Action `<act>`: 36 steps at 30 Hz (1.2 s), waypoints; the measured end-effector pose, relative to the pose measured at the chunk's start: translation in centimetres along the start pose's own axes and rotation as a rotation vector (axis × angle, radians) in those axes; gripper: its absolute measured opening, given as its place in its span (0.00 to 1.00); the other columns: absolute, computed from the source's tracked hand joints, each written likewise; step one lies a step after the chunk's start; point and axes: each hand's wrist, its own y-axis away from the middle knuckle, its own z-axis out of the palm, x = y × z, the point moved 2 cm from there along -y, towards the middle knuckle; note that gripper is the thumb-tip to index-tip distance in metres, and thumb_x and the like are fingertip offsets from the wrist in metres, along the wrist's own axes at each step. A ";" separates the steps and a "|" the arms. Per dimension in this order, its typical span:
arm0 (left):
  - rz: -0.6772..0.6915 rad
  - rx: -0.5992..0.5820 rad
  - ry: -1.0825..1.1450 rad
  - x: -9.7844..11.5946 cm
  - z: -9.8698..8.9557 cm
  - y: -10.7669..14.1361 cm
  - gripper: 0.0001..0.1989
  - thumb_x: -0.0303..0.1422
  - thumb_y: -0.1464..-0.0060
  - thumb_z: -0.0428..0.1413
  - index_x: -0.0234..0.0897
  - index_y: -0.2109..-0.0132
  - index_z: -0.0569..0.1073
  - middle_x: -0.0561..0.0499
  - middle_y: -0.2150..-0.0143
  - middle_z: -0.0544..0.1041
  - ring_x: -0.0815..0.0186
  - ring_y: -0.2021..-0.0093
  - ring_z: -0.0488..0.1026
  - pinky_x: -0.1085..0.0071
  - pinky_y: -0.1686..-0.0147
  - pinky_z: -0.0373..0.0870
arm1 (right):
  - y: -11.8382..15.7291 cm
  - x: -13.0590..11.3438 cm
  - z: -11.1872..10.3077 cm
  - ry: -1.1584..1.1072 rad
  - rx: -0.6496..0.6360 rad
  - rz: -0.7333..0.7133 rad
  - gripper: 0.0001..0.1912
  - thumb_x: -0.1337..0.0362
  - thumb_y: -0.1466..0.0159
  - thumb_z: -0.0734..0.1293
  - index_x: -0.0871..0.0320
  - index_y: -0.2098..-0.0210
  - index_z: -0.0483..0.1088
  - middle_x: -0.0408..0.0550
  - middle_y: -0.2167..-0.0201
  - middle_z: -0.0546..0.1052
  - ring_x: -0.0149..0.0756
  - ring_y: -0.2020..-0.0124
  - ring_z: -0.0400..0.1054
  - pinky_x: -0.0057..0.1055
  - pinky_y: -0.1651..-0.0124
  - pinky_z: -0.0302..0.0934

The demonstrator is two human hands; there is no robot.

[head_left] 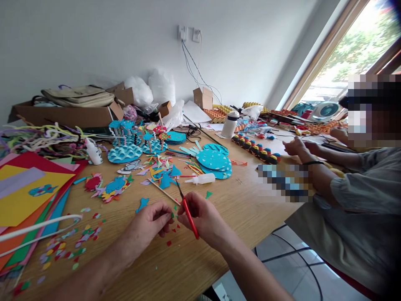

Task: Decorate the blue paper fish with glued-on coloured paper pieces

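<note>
My right hand (206, 219) is wrapped round the red-handled scissors (190, 219), whose dark blades point away from me. Beside it, my left hand (147, 223) is closed in a pinch, with a tiny piece of green paper (172, 215) at the fingertips. Small red paper scraps (169, 243) lie on the table below the fingers. Just beyond both hands rest a wooden stick (161, 190), a blue paper cutout (142, 205) and a white glue bottle (203, 179) on its side. A heap of coloured paper scraps (159, 167) spreads behind them.
Coloured paper sheets (37, 196) are stacked at the left, near scattered paper dots (69, 246). Blue discs (214, 161), a painted egg-carton strip (255, 148) and a white bottle (230, 124) stand farther back. Another person (360, 179) works at the right. The table's edge (250, 251) runs along the right.
</note>
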 end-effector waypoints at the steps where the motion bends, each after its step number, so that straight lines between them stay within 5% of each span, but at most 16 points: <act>1: 0.006 0.001 -0.013 -0.1 -0.1 0.0 0.11 0.40 0.58 0.54 0.35 0.75 0.66 0.56 0.81 0.66 0.70 0.80 0.62 0.74 0.80 0.60 | -0.3 0.1 0.2 0.028 0.010 -0.017 0.09 0.67 0.52 0.66 0.58 0.72 0.60 0.38 0.79 0.64 0.25 0.78 0.55 0.22 0.77 0.50; 12: 0.033 0.024 -0.043 -0.7 -0.1 -0.1 0.10 0.38 0.56 0.52 0.35 0.75 0.67 0.56 0.81 0.65 0.70 0.79 0.61 0.75 0.80 0.59 | -0.8 0.5 1.8 0.116 0.092 -0.101 0.07 0.69 0.52 0.62 0.57 0.74 0.58 0.36 0.81 0.62 0.24 0.79 0.52 0.21 0.79 0.47; 26: 0.013 0.010 0.021 -0.6 -0.5 0.1 0.08 0.35 0.60 0.55 0.35 0.75 0.66 0.56 0.81 0.65 0.71 0.79 0.61 0.76 0.81 0.58 | -1.2 0.7 2.0 0.096 0.051 -0.124 0.06 0.69 0.50 0.62 0.57 0.73 0.59 0.37 0.80 0.63 0.24 0.79 0.53 0.21 0.79 0.46; 36: -0.012 0.159 0.331 0.4 -1.0 1.4 0.09 0.36 0.57 0.58 0.36 0.71 0.68 0.55 0.76 0.71 0.71 0.75 0.66 0.76 0.75 0.62 | 1.7 -2.1 -0.1 0.317 -0.007 -0.080 0.08 0.62 0.43 0.59 0.59 0.75 0.61 0.39 0.81 0.64 0.25 0.79 0.53 0.23 0.78 0.46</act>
